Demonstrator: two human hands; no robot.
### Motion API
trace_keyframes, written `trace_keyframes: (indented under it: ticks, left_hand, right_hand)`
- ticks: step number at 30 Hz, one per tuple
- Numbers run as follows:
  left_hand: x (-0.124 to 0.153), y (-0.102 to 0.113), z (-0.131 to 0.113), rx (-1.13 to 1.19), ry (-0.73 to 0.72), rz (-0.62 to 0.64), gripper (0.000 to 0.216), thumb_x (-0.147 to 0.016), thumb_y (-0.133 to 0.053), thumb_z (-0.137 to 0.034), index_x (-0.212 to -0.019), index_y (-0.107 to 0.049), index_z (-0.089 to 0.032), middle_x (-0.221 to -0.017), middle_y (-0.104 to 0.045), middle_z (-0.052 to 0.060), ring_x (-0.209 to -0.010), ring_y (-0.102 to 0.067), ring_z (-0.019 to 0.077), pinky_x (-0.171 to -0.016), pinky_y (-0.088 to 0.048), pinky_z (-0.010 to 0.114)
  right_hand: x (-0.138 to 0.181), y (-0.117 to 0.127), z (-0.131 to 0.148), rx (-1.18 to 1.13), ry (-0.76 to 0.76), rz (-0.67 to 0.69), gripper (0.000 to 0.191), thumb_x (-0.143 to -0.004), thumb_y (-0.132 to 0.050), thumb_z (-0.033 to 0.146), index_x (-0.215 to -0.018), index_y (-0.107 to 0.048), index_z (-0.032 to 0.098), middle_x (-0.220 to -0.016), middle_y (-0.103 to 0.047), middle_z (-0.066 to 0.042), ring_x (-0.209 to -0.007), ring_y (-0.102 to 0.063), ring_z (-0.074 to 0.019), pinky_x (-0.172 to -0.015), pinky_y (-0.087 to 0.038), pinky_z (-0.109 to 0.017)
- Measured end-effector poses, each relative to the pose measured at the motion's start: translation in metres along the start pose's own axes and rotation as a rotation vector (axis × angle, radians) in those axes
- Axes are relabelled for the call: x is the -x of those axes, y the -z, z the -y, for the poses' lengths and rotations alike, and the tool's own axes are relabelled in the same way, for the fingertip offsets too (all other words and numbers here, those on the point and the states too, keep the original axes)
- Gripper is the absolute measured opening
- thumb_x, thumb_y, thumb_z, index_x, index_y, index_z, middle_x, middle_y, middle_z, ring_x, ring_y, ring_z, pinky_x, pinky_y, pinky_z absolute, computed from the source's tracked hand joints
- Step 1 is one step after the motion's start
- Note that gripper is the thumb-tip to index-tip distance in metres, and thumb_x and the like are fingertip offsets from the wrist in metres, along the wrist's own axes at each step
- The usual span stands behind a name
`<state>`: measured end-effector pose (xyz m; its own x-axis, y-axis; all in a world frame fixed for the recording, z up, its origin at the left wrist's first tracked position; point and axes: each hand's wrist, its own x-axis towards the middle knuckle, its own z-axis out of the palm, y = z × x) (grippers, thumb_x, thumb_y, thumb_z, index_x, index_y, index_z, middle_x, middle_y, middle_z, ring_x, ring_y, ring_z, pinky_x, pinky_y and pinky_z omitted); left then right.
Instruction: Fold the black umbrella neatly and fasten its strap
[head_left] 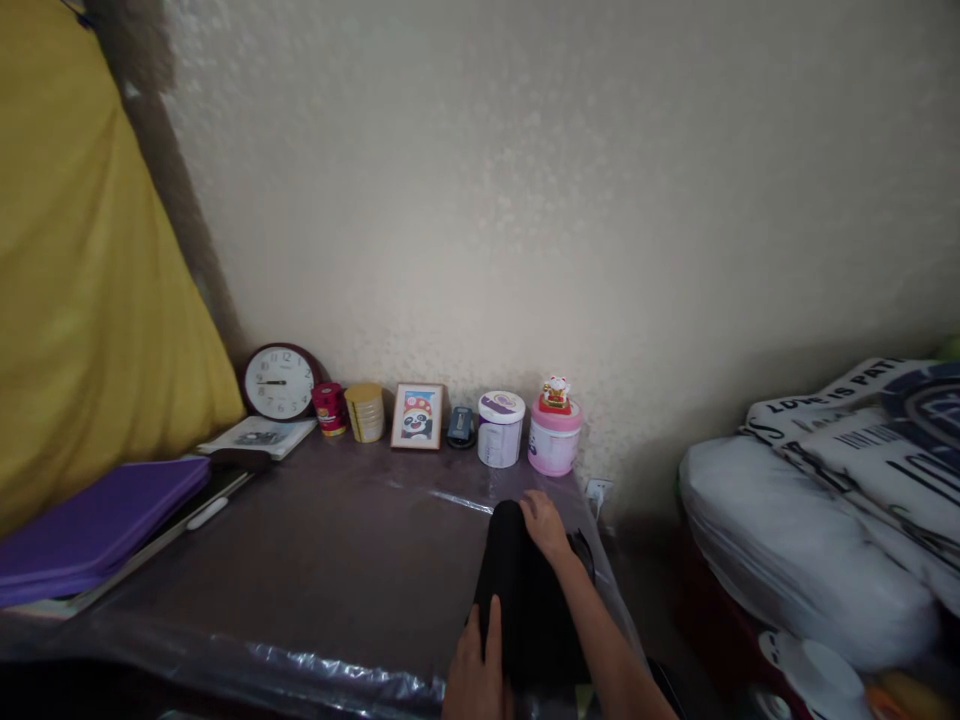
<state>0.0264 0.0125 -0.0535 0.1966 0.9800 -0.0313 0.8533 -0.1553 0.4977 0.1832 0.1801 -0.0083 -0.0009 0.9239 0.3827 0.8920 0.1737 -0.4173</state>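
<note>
A black folded cloth-like bundle (517, 590) lies on the plastic-covered table (337, 540) near its right front corner. My left hand (476, 665) rests against the bundle's near left side, thumb up along it and fingers out of sight. My right hand (546, 525) lies on the far top end of the bundle, fingers bent over it. Whether either hand grips the bundle or only presses on it does not show.
Along the wall stand a round clock (279, 381), a red tin (328, 408), a gold tin (364, 411), a framed panda picture (417, 416), a white tub (500, 428) and a pink tub (554, 437). Purple folder (90, 525) at left; bedding (817, 520) at right.
</note>
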Motion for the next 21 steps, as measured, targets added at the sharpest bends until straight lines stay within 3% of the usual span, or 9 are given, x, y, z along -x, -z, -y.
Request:
trace_keyframes:
  ticks: [5,9,14,21]
  left_hand:
    - [0.011,0.010,-0.002,-0.008,-0.099,-0.037,0.073,-0.073,-0.036,-0.011,-0.137,-0.003,-0.013,-0.142,-0.019,0.016,-0.128,-0.023,0.0243,-0.100,-0.027,0.037]
    - [0.015,0.012,-0.005,-0.001,-0.119,-0.105,0.066,-0.078,-0.031,-0.013,-0.138,-0.004,-0.012,-0.139,-0.025,0.017,-0.127,-0.027,0.0229,-0.100,-0.028,0.037]
    - [0.015,0.010,-0.005,0.011,-0.127,-0.131,0.065,-0.078,-0.030,-0.014,-0.138,-0.003,-0.013,-0.136,-0.027,0.017,-0.124,-0.031,0.0233,-0.098,-0.031,0.037]
    - [0.015,0.014,-0.007,0.003,-0.118,-0.118,0.068,-0.077,-0.030,-0.012,-0.138,-0.001,-0.010,-0.137,-0.027,0.017,-0.125,-0.030,0.0228,-0.099,-0.030,0.037]
  right_hand:
    - [0.036,0.027,-0.049,-0.019,-0.202,-0.072,0.030,-0.075,-0.040,0.018,-0.096,-0.061,0.013,-0.096,-0.065,-0.011,-0.090,-0.061,-0.0190,-0.080,-0.045,-0.030]
    - [0.070,0.050,-0.066,-0.031,-0.289,-0.137,0.032,-0.075,-0.039,0.023,-0.095,-0.061,0.013,-0.096,-0.065,-0.011,-0.089,-0.061,-0.0209,-0.080,-0.045,-0.032]
    - [0.108,0.065,-0.049,-0.155,-0.280,-0.101,0.032,-0.078,-0.038,0.037,-0.088,-0.062,0.018,-0.088,-0.067,-0.008,-0.083,-0.062,-0.0209,-0.076,-0.045,-0.030]
    - [0.144,0.061,-0.014,-0.215,-0.333,-0.036,0.031,-0.075,-0.044,0.044,-0.086,-0.061,0.021,-0.079,-0.067,-0.005,-0.076,-0.063,-0.0224,-0.070,-0.046,-0.031]
